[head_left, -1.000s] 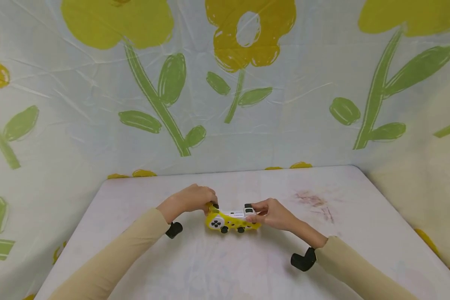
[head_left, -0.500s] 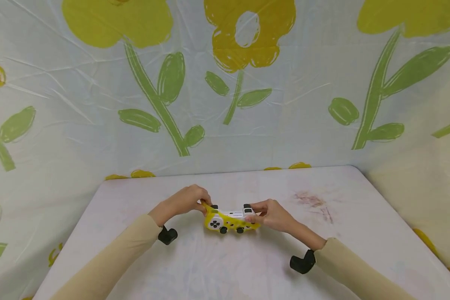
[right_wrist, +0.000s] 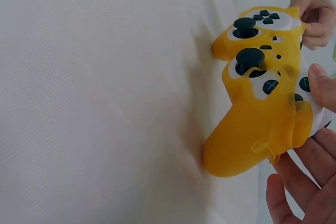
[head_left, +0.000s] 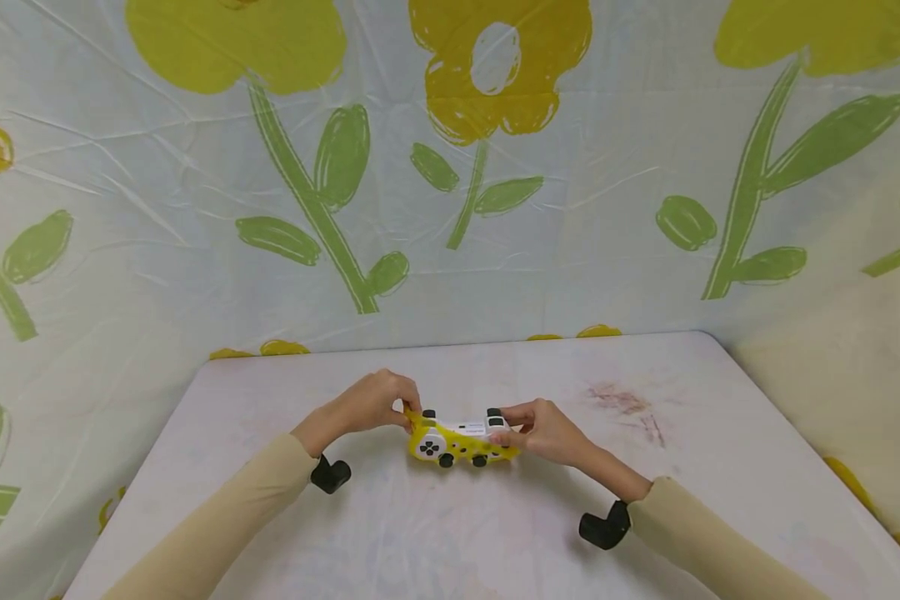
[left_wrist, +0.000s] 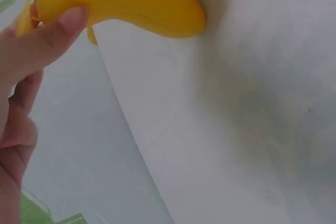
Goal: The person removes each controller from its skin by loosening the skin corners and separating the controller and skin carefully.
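Observation:
A white game controller (head_left: 474, 429) with black thumbsticks sits partly inside a stretchy yellow silicone cover (head_left: 461, 448). My left hand (head_left: 375, 402) pinches the cover's edge at the controller's left shoulder, drawing it out into a point. In the left wrist view, the thumb presses on the yellow cover (left_wrist: 142, 3) near its torn-looking open edge. My right hand (head_left: 549, 431) grips the controller's right end between thumb and fingers. From the right wrist, white shell shows bare by the right-hand buttons, while the cover (right_wrist: 241, 135) wraps the grip below. The controller's underside is hidden.
Beneath the hands is a pale cloth-covered table (head_left: 450, 533) with a reddish stain (head_left: 621, 398) at the right back. A flower-printed curtain (head_left: 570, 275) stands behind and at both sides. Black wrist mounts (head_left: 606, 525) hang below the forearms.
My left hand has moved slightly left, stretching the pinched edge of the yellow cover out from the controller's corner. The controller and my right hand have barely shifted.

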A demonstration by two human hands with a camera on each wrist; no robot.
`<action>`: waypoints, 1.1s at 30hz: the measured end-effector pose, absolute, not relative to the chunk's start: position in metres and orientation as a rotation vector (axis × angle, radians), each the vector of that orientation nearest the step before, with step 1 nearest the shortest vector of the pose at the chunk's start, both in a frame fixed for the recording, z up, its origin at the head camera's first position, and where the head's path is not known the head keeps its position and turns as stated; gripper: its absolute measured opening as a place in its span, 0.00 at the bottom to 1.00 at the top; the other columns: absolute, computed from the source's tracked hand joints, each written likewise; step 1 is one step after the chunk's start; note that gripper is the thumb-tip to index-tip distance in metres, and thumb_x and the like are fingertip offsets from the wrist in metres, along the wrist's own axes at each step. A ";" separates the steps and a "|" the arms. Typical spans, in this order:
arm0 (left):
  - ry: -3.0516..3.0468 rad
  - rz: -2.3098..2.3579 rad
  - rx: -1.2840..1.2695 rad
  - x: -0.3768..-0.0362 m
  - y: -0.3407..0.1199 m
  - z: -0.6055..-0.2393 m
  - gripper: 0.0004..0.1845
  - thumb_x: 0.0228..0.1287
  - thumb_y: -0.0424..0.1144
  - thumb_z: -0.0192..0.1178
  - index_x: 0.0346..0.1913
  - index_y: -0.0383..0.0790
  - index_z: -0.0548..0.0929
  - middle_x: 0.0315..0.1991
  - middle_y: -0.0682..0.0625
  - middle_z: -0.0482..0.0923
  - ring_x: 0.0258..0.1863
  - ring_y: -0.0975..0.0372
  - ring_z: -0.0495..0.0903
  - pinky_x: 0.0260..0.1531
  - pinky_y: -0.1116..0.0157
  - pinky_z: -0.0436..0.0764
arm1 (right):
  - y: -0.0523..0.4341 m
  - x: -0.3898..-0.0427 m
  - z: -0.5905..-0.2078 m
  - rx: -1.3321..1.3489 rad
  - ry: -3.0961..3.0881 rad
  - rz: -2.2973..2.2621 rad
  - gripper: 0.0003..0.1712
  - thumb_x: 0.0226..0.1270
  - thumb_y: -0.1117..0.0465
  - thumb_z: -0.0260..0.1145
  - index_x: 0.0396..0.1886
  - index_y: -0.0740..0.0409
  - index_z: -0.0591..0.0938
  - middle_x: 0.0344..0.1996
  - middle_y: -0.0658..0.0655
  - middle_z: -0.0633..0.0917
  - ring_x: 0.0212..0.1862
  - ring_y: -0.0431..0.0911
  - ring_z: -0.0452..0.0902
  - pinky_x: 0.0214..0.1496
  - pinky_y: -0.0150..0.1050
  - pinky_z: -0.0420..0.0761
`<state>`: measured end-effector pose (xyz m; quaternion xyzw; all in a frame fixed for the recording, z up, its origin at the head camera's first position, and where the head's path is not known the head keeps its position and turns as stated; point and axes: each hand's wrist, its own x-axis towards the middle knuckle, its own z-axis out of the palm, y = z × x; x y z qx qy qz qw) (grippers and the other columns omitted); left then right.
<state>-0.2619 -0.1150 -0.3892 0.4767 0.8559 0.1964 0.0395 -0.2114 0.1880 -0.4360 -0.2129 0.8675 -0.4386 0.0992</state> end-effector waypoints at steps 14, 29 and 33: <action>2.599 0.813 1.420 -0.251 -0.119 -0.412 0.22 0.36 0.42 0.81 0.34 0.43 0.80 0.34 0.56 0.82 0.36 0.67 0.77 0.42 0.61 0.81 | 0.186 -0.209 -0.434 -0.594 2.577 -1.289 0.32 0.60 0.49 0.70 0.56 0.68 0.79 0.47 0.66 0.85 0.44 0.53 0.85 0.33 0.30 0.78; 2.542 0.943 1.553 -0.249 -0.130 -0.423 0.18 0.37 0.35 0.79 0.33 0.45 0.82 0.36 0.55 0.82 0.37 0.68 0.76 0.40 0.60 0.81 | 0.185 -0.210 -0.433 -0.586 2.578 -1.277 0.33 0.60 0.49 0.69 0.57 0.69 0.78 0.47 0.66 0.85 0.45 0.53 0.85 0.35 0.31 0.80; 2.595 0.877 1.630 -0.251 -0.129 -0.421 0.12 0.42 0.32 0.77 0.29 0.46 0.84 0.32 0.57 0.83 0.34 0.70 0.77 0.36 0.68 0.81 | 0.185 -0.210 -0.432 -0.594 2.575 -1.279 0.33 0.60 0.49 0.70 0.57 0.69 0.78 0.46 0.66 0.86 0.44 0.52 0.85 0.35 0.30 0.80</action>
